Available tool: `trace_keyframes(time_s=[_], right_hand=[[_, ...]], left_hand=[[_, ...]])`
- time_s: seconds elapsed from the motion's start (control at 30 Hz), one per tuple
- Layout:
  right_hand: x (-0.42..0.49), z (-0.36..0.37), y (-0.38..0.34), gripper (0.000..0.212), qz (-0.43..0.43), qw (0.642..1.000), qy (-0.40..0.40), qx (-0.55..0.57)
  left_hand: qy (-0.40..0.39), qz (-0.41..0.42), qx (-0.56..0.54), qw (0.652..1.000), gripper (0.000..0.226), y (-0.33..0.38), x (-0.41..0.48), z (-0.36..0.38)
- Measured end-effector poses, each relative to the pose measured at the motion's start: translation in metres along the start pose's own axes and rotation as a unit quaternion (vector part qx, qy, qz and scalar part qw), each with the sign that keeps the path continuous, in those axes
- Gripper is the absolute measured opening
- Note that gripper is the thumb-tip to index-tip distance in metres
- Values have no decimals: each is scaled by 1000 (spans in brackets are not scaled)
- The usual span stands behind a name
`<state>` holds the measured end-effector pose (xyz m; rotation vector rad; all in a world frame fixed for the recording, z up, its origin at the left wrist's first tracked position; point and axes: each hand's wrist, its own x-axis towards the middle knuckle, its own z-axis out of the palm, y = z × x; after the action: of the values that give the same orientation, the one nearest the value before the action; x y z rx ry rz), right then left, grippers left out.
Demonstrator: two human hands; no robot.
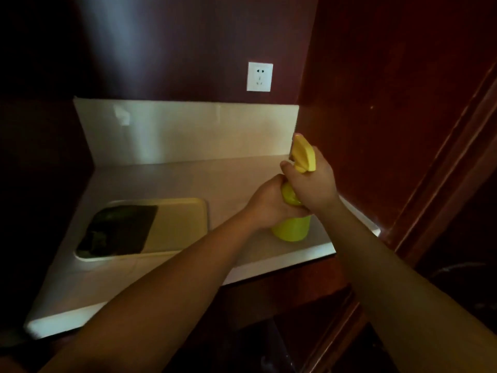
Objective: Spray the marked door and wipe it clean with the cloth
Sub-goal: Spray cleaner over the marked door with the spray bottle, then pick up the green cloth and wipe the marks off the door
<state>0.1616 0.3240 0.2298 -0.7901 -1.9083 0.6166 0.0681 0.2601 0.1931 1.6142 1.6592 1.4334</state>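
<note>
Yellow-green spray bottle (291,226) on counter (161,270) | left hand (269,203) grasps body | right hand (312,184) grasps neck

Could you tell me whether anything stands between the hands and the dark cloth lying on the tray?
Nothing visible blocks the way to the cloth on the tray, but both hands, left and right, are occupied gripping the spray bottle.

2 hands (271,201), 1 spray bottle (291,227), 1 tray (177,224), 1 cloth (118,230), 1 socket (259,76)

dim, soft-focus view (edges bowed); dark corners, countertop (166,184) palely lit.
</note>
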Motion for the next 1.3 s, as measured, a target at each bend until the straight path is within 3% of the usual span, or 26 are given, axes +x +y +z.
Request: trace_keyframes(time_s=[0.1,0.2,0.33,0.47,0.57,0.63,0.7,0.77,0.83,0.93,1.0,1.17,1.3], right_hand=[[20,19,21,38,-9,999,-38,25],[28,39,38,40,-6,996,-74,54],[26,50,41,48,15,994,-74,84],[-11,39,33,77,19,995,46,81],[-55,43,24,74,-47,985,140,83],[-77,57,17,61,-98,980,150,85],[-91,80,8,47,-142,981,103,87],[-100,103,-10,39,-146,986,10,86],[-107,128,-32,39,-121,985,-109,60],[-112,165,-53,44,-117,960,-254,0],[-114,181,-61,46,-116,947,-298,-27],[-109,184,-66,49,-140,943,-292,-74],[-103,144,-59,9,-110,961,-245,-65]], left_hand=[[11,-37,49,998,92,-16,17,-6],[11,-102,89,991,72,-26,18,-10],[39,-84,117,989,81,-25,16,-14],[12,-135,175,975,71,-26,3,-37],[92,-129,219,963,42,-38,-32,-78],[157,-158,293,930,23,-49,-61,-112],[163,-257,402,864,24,-60,-87,-144],[139,-363,457,800,34,-69,-110,-163],[143,-393,465,781,39,-75,-124,-172],[172,-373,451,793,28,-80,-129,-177],[184,-357,403,822,27,-79,-132,-183],[86,-219,364,901,15,-57,-143,-192],[26,-97,318,943,16,-31,-132,-180]])
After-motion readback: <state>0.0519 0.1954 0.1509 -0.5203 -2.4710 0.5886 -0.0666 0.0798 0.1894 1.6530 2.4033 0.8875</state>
